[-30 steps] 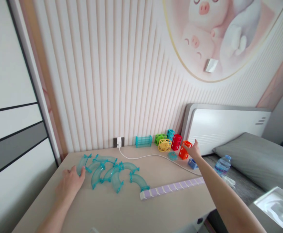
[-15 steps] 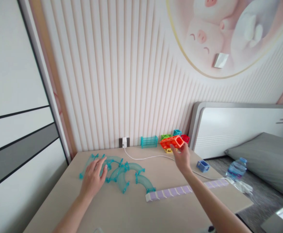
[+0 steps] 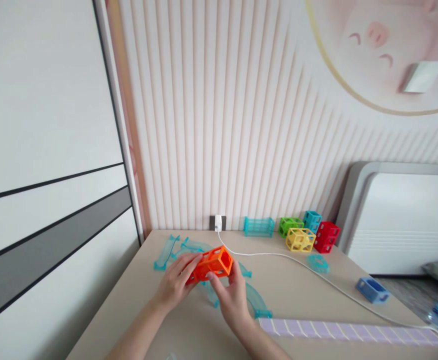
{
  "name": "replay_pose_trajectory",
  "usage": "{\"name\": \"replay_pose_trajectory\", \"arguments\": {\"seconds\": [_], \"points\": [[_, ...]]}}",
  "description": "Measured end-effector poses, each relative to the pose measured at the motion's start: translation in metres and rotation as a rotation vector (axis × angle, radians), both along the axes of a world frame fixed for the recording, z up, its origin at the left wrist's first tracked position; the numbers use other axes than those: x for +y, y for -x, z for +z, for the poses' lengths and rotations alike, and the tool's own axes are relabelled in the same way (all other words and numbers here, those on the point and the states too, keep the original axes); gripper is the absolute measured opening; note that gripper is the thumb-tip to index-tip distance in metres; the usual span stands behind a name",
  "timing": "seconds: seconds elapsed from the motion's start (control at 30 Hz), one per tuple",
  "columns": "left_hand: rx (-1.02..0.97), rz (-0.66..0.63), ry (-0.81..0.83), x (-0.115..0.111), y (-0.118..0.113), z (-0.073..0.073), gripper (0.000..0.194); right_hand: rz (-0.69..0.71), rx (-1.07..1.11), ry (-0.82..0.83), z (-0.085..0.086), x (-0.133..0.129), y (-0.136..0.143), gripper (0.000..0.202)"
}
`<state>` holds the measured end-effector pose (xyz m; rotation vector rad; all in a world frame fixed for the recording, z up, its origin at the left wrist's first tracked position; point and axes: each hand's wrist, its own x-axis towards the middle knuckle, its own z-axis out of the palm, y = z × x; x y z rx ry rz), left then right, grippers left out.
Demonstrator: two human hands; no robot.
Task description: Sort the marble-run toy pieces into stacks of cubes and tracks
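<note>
Orange block [image 3: 213, 264], 1, clamped in left hand [image 3: 174, 281] and right hand [image 3: 234, 299], 1 purple strip [image 3: 335, 331]

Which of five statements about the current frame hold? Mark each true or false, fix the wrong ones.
1. The left hand and right hand both hold the orange block. True.
2. The blue block touches the red block. False: the blue block stands apart.
3. The white cable runs from the plug. True.
4. The purple strip leans on the wall. False: the purple strip lies on the table.
5. The yellow block is nearer the camera than the green block. True.
</note>
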<state>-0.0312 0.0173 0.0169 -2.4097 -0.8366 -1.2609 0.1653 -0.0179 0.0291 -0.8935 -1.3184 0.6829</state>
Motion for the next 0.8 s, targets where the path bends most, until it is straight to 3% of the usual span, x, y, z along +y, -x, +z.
{"name": "replay_pose_trajectory", "arguments": {"seconds": [0.13, 0.27, 0.37, 0.43, 0.67, 0.8], "points": [[-0.035, 0.063, 0.012, 0.005, 0.013, -0.002, 0.042, -0.13, -0.23, -0.122, -0.007, -0.004, -0.019, 0.04], [-0.368, 0.371, 0.009, 0.024, 0.034, -0.006, 0.029, -0.11, -0.288, -0.171, -0.008, -0.017, -0.022, 0.039], [-0.608, 0.646, 0.158, 0.039, 0.057, -0.013, 0.031, -0.005, -0.402, -0.241, -0.006, -0.028, -0.019, 0.038], [-0.663, 0.734, 0.211, 0.047, 0.072, -0.021, 0.033, 0.061, -0.498, -0.294, -0.005, -0.032, -0.017, 0.037], [-0.648, 0.796, 0.345, 0.061, 0.091, -0.048, 0.026, 0.133, -0.64, -0.281, -0.008, -0.034, -0.015, 0.041], [-0.625, 0.812, 0.34, 0.058, 0.084, -0.042, 0.028, 0.088, -0.64, -0.209, -0.012, -0.031, -0.014, 0.039]]}}
